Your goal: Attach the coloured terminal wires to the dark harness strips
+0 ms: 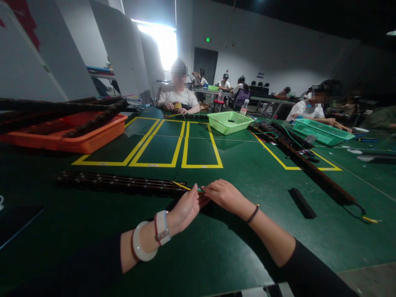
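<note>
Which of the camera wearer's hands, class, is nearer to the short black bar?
Right. The right hand is at the coloured wires, left of the short black bar; the left hand is farther left.

- Table (198, 255): smooth green top, softly glossy where light falls.
- Orange basket (107, 133): plastic, low sheen.
- Pale green basket (230, 127): perforated plastic.
- Bottle (244, 108): clear plastic.
- Long strip (123, 182): dark, uneven surface with shiny metallic-looking lines.
- Yellow wire (181, 186): smooth, plastic-looking coating.
- Short bar (302, 203): dark, mostly matt; material unclear.
- Bangle (136, 243): smooth, polished.
- Watch band (160, 219): woven-looking cloth.
- Black sleeve (312, 264): matt cloth.
</note>
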